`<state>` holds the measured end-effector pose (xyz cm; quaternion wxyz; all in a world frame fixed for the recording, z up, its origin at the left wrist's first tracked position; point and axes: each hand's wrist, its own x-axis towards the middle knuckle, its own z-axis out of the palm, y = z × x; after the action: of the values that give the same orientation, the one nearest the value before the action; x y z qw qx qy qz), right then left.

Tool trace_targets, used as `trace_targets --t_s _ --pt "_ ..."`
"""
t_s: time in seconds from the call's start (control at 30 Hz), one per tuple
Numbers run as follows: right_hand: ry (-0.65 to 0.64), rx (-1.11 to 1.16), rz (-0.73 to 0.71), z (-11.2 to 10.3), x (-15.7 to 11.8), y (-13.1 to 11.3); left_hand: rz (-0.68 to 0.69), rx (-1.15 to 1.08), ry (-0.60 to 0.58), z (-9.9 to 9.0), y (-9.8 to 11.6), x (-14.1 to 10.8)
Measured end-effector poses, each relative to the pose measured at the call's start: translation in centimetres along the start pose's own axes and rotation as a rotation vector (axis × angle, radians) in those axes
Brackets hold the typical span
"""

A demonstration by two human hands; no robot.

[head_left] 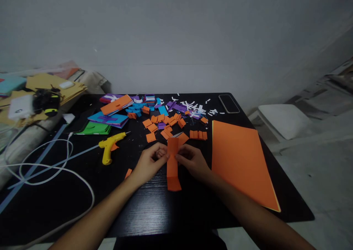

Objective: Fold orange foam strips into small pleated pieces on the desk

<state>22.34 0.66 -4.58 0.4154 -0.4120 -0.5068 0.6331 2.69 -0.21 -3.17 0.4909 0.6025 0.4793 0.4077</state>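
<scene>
Phone (229,104) flat on bench (143,206), far right corner. White stool (284,121) off bench's right edge. White cable (93,196) looped across bench's left side. Tan envelopes (48,81) piled left of bench, white box (21,107) and small white case (66,84) on top.

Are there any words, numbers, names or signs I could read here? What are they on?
No text can be read.
White box at the far left: a small dark mark, too small and blurred to read.
Yellow glue gun: none legible.
Phone: none legible.
Held orange paper strip: no writing seen.
</scene>
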Motion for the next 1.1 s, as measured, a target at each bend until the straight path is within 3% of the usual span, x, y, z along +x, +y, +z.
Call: trace_targets --t_s 0.13,0.23,0.47,0.63,0.77,0.93,1.1 --pt "0.048 -0.007 -0.053 0.1 0.0 0.0 -0.016 -0.068 0.044 0.1 -0.3 -0.2" --pt "0.099 -0.051 -0.103 0.0 0.0 0.1 0.023 0.002 0.073 0.1 -0.5 -0.3" --pt "0.097 -0.180 -0.130 0.0 -0.2 -0.1 0.205 0.304 0.054 -0.2 -0.2 -0.4" --pt "0.109 -0.423 -0.268 0.0 -0.3 -0.7 0.277 0.374 0.035 -0.5 0.1 -0.3" --pt "0.046 -0.495 -0.353 0.1 -0.4 -1.0 0.293 0.400 -0.059 -0.4 0.7 -0.5" --pt "-0.008 -0.501 -0.339 0.2 -0.5 -1.2 0.317 0.435 -0.136 -0.3 1.3 -0.8" --pt "0.020 -0.497 -0.319 -0.6 0.0 -1.2 0.300 0.433 -0.056 -1.0 1.3 -0.5"
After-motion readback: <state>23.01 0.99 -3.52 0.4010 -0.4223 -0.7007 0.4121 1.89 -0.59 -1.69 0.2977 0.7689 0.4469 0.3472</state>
